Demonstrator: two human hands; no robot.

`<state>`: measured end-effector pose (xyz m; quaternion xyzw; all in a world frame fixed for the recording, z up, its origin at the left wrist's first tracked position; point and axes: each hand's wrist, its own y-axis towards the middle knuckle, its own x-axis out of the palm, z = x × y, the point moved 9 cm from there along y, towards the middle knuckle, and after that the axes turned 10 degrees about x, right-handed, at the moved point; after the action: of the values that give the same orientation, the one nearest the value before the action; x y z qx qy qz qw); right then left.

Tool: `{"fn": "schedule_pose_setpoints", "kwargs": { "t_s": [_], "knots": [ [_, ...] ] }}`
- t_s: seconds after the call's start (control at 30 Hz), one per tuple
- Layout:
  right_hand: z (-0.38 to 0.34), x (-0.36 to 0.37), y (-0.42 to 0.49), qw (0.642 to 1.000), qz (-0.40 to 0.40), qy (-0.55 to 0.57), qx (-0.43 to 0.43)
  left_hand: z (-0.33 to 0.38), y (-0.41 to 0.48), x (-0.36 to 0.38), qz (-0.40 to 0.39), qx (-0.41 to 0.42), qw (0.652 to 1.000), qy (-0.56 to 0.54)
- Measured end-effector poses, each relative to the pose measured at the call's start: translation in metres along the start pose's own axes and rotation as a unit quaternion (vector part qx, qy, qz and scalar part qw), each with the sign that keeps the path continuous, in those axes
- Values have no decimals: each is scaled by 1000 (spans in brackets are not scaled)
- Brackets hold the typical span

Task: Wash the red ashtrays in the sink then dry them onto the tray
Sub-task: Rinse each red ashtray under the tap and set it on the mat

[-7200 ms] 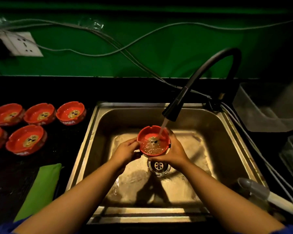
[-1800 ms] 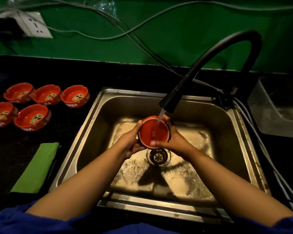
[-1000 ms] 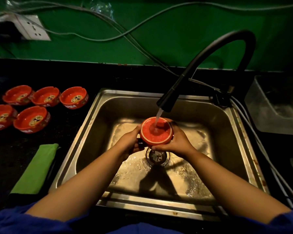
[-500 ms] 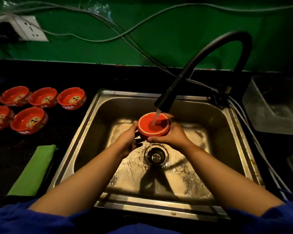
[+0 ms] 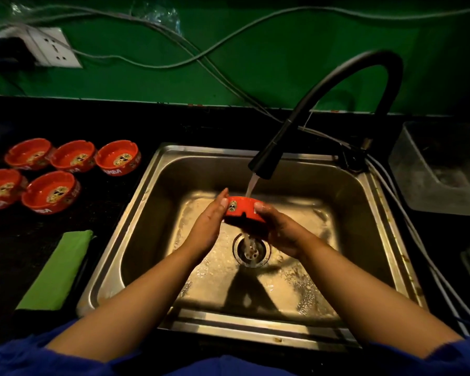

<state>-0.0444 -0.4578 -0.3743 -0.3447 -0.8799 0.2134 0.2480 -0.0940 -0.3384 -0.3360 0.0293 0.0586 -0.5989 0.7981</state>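
Green wall, black counter, steel sink (image 5: 152, 213) set into it. One red ashtray (image 5: 242, 210) is over the middle of the sink, under the faucet (image 5: 263, 161), above the drain (image 5: 251, 251). It looks rim-down with its side wall toward camera, probably so the stream hits the base and runoff goes down the drain. Left hand (image 5: 209, 226) clamps the left side, thumb on the near wall. Right hand (image 5: 282, 229) curls round the right side, thumb on top. Two-sided grip suits a wet, slippery piece. Five more ashtrays (image 5: 52, 191) wait far left on the counter, green cloth (image 5: 57, 270) nearer. Clear tray (image 5: 440, 169) sits right of the sink, likely the drop-off.
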Motion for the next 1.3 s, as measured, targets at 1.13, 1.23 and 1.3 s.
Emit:
{"fn": "schedule_pose_setpoints", "kwargs": {
  "t_s": [1.13, 1.23, 1.3],
  "knots": [
    [35, 67, 5, 988, 18, 62, 144, -7, -51, -78, 50, 94, 992, 62],
    [49, 27, 2, 979, 114, 64, 160, -17, -42, -88, 89, 73, 992, 58],
    [51, -12, -1, 967, 201, 62, 140, -18, -35, -95, 113, 70, 989, 59]
  ]
}}
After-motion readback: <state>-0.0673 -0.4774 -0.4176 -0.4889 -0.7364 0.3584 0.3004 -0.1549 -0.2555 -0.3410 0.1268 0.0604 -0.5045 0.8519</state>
